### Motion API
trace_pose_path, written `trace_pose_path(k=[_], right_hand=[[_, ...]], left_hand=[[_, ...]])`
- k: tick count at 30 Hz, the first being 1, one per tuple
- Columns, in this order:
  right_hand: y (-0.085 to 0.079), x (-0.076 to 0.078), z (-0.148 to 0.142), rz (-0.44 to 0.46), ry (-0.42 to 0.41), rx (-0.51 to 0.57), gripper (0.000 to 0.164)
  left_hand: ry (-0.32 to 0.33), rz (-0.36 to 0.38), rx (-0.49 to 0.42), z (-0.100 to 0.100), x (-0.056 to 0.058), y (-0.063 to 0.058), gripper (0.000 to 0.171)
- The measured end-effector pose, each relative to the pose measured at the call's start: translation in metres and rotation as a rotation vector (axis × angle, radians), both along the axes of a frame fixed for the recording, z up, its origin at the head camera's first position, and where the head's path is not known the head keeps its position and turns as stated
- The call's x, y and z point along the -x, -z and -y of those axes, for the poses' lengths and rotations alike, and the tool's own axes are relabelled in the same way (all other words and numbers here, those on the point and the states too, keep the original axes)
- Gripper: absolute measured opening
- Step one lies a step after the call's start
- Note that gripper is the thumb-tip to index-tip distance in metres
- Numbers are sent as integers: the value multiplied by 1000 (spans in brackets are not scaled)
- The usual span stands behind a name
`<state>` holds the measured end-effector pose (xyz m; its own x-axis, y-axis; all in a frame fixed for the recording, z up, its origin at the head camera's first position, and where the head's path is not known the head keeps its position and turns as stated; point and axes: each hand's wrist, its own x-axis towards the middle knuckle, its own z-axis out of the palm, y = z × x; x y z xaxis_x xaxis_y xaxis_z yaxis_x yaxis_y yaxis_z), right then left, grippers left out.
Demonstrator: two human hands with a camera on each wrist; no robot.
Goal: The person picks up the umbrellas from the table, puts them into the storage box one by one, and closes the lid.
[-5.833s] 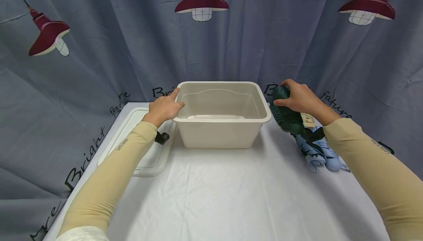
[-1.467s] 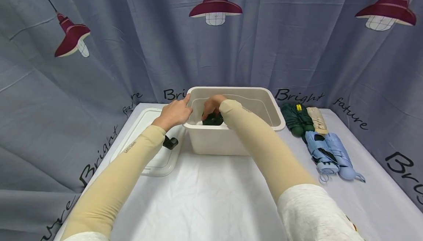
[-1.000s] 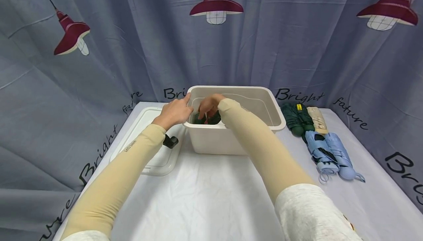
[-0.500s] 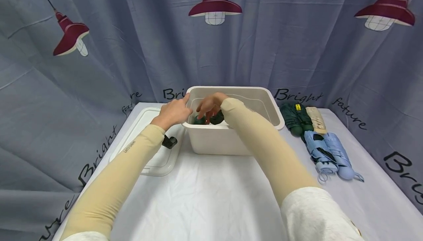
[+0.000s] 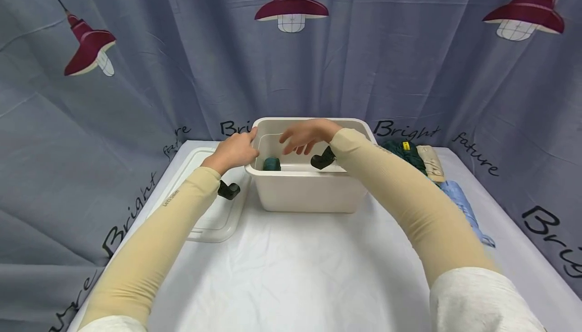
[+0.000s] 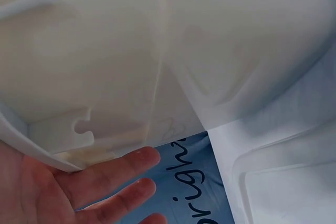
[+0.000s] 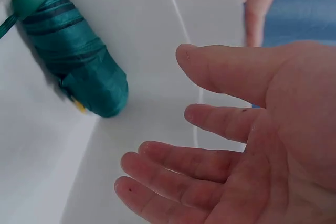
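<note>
A pale storage bin (image 5: 309,193) stands on the table with its top uncovered. My left hand (image 5: 234,151) holds its left rim, thumb inside and fingers outside; in the left wrist view the fingers (image 6: 113,174) extend straight below the rim. Inside, at the left end, lies a folded green umbrella (image 5: 272,164). The right wrist view shows this umbrella (image 7: 73,51) wrapped, with a rounded handle, apart from my right hand (image 7: 236,140). That right hand (image 5: 309,136) hovers over the bin, fingers spread and loosely extended, holding nothing.
The bin's white lid (image 5: 213,221) lies flat to its left. At right, folded green umbrellas (image 5: 409,155), a beige one (image 5: 431,162) and a blue one (image 5: 461,198) lie together, partly hidden by my right sleeve. A curtain (image 5: 191,69) hangs behind the table.
My right hand carried a green umbrella from the right-hand group into the bin and released it. It has since risen and shifted right. The left hand stays on the rim.
</note>
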<state>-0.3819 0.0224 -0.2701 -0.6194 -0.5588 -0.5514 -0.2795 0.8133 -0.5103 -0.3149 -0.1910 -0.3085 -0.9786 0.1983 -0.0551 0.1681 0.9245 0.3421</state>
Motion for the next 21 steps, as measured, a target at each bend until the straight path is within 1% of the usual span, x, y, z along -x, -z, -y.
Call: trace_pose_path(k=[6,11,13,16,21], right_hand=[[-17,-11,-29,-58,-7,15,66],[-28,-21,-58,-116,-1,42,63],[-30,-24,-70,-139,1,60,62],[-31,-29,-89,-166,24,86,61],[-29,-34,-120,-221,87,116,60]], left_hand=[[13,-6,13,0,-1,-3,78],[24,-6,14,-2,0,-2,79],[33,0,11,-3,1,-2,79],[37,8,13,-5,2,-1,78],[5,-3,36,-8,1,0,75]])
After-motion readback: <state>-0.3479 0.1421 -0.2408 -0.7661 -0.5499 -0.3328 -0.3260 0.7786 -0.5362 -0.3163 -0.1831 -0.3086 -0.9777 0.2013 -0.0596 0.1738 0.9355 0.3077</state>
